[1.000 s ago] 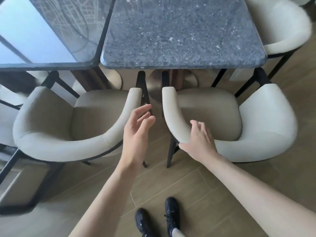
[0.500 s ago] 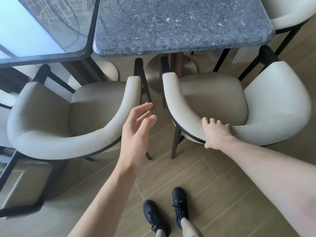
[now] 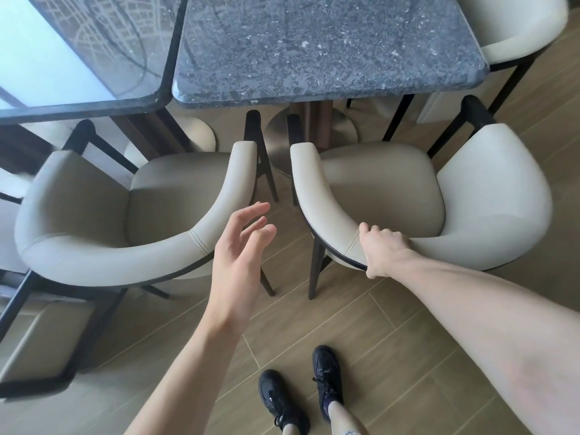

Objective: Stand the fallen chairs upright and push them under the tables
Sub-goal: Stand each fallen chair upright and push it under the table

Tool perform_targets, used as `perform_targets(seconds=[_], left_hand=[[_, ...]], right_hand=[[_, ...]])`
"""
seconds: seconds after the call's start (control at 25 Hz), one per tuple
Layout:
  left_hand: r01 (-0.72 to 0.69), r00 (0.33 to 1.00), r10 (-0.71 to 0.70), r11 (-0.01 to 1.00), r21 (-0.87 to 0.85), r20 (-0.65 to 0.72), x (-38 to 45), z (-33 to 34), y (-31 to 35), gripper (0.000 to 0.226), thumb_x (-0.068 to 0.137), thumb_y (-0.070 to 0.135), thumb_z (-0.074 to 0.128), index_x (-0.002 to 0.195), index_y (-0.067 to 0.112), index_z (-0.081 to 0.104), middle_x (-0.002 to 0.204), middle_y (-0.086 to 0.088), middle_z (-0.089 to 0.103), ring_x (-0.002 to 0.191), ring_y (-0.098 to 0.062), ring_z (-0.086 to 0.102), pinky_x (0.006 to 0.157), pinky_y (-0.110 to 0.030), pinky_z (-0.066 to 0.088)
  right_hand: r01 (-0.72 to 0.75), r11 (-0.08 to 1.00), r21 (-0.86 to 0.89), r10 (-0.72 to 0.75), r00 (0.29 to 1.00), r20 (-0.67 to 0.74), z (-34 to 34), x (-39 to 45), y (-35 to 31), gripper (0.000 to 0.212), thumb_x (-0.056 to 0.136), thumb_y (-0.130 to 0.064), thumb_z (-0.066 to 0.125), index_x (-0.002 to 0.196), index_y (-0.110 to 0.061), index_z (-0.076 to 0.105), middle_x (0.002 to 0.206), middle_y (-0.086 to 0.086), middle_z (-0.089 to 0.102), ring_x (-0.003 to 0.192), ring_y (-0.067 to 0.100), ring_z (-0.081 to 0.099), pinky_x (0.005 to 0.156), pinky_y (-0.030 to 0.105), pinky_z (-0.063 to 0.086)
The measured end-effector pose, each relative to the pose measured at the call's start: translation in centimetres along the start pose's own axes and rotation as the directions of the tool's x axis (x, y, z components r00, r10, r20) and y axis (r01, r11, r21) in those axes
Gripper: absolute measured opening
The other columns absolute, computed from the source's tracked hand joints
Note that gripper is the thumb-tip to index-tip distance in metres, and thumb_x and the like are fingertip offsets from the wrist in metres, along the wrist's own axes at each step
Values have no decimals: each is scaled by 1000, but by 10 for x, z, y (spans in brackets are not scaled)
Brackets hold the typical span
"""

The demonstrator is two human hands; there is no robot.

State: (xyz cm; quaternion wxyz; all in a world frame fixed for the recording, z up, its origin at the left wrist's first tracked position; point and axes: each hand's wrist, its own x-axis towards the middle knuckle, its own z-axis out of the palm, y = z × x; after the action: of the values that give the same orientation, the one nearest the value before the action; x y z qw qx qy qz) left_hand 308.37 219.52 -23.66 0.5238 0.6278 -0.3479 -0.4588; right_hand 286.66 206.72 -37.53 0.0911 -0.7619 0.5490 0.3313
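Now gripping the right chair by its curved backrest — right hand moved from armrest to rear rail, fingers curled over. Left hand hovering loose, holding nothing, beside left chair. Both upright, seats short of the granite table — pushing left. No containers visible.

A café or restaurant dining area — stone-topped pedestal tables (pushed together), matching cream armchairs, wood-look floor.
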Motion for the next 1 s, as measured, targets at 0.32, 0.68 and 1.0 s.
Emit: perform_targets(seconds=[0.32,0.68,1.0], left_hand=[[-43,998,43,999,-6,-51,-12,-11,19,38,87,33,56,123,27,66,129,17,66,123,3,57,99,-21,42],[-173,970,169,985,-7,-175,-3,-39,67,39,85,35,56,122,30,67,122,22,67,125,3,56,99,-23,44],[-273,905,255,962,-5,-341,-39,-87,103,43,87,34,55,128,27,64,130,18,65,127,0,56,111,-34,40]], right_hand=[[-113,991,64,109,992,69,-12,-11,-20,86,80,-31,74,146,-7,23,139,11,43,130,33,46,102,53,44],[418,430,801,-93,902,-421,-148,-81,-74,36,90,-32,60,125,-25,62,124,-7,64,108,10,62,88,23,47],[694,-142,706,-136,693,-708,-216,-181,-104,28,93,-20,58,118,-21,71,119,-8,72,111,4,66,102,26,48]])
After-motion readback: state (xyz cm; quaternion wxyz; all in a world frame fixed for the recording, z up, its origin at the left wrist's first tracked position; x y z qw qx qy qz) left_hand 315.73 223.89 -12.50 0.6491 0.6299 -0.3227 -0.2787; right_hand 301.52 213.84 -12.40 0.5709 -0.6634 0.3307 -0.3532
